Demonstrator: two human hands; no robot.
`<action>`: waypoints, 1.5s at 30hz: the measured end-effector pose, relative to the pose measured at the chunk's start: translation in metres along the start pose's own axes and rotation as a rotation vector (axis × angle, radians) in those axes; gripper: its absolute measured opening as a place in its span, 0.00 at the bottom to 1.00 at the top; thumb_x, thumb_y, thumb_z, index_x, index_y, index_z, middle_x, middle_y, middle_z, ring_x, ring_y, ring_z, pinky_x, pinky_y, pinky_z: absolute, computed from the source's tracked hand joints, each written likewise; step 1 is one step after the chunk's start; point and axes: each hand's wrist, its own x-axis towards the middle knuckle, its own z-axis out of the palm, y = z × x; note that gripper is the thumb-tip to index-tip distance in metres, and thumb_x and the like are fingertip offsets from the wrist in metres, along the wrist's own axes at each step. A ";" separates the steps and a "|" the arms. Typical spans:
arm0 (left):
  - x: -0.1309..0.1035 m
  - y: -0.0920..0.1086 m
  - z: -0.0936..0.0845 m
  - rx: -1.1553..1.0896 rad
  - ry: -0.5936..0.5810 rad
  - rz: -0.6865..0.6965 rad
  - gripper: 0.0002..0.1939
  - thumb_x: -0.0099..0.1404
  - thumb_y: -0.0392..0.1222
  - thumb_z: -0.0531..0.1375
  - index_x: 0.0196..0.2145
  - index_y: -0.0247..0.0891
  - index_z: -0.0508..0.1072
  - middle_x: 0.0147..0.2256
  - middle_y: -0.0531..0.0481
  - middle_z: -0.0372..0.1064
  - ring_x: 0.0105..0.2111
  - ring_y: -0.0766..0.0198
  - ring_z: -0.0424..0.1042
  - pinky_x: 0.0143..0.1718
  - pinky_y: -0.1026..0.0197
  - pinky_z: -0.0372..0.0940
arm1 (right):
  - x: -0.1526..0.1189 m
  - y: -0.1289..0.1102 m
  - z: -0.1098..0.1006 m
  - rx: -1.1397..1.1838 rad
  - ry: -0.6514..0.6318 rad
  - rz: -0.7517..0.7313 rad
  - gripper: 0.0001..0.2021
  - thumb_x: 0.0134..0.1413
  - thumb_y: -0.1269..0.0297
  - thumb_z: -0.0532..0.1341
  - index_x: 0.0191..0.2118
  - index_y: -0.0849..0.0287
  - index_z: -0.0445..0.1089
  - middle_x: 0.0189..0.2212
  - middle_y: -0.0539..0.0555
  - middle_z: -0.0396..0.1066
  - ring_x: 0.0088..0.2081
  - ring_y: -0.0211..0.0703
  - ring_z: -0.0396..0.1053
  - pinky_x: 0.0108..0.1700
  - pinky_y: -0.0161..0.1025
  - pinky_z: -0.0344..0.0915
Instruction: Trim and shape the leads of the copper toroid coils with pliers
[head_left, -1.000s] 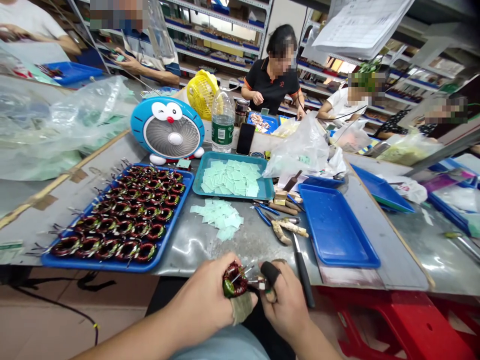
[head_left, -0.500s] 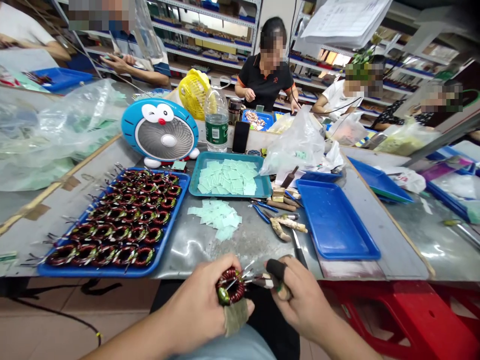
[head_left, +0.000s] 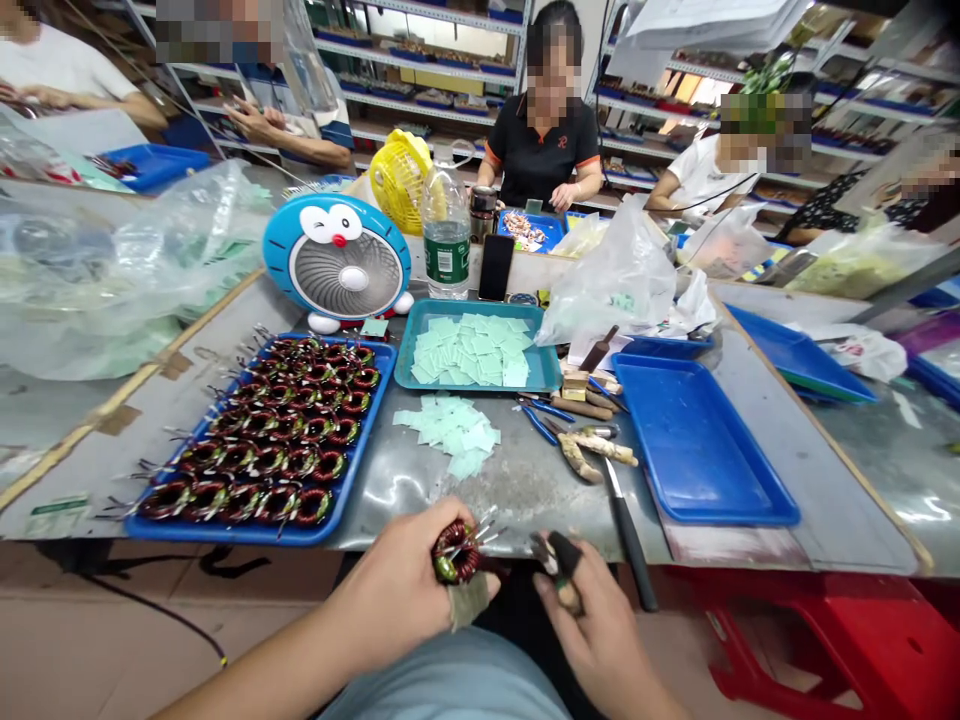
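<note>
- Blue tray (head_left: 225, 534) of coils: left of the left fingers
- Left hand (head_left: 405, 580): fingers pinching a red coil (head_left: 459, 553)
- Right hand (head_left: 596, 615): fingers closed around a metal-tipped tool (head_left: 553, 560), apart from that coil
- Knife (head_left: 632, 540): right of those fingers

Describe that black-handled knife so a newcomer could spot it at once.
On the grey metal bench, find the rectangular blue plastic tray right of the blue-handled pliers. The silver-bladed knife lies just left of it. Unlike those pliers, its straight black handle juts over the bench's near edge.
</note>
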 end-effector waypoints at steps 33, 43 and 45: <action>0.007 0.007 -0.004 -0.104 -0.131 0.107 0.14 0.56 0.39 0.67 0.34 0.41 0.63 0.27 0.62 0.63 0.28 0.68 0.57 0.27 0.64 0.55 | 0.035 -0.027 -0.027 0.105 -0.334 -0.056 0.08 0.67 0.70 0.56 0.48 0.56 0.67 0.38 0.53 0.65 0.40 0.44 0.63 0.43 0.41 0.61; 0.004 0.006 0.010 -0.395 -0.129 0.059 0.16 0.55 0.36 0.67 0.33 0.40 0.61 0.27 0.62 0.57 0.29 0.68 0.54 0.29 0.65 0.54 | 0.030 -0.014 0.008 -0.007 0.042 -0.153 0.13 0.60 0.74 0.54 0.48 0.56 0.67 0.36 0.54 0.65 0.37 0.47 0.64 0.37 0.41 0.61; 0.003 0.007 0.009 -0.364 -0.076 0.049 0.16 0.55 0.37 0.67 0.33 0.40 0.61 0.27 0.62 0.56 0.29 0.68 0.54 0.29 0.64 0.54 | 0.029 -0.014 0.019 -0.011 0.136 -0.134 0.14 0.61 0.74 0.54 0.51 0.57 0.66 0.37 0.55 0.66 0.38 0.47 0.64 0.38 0.42 0.62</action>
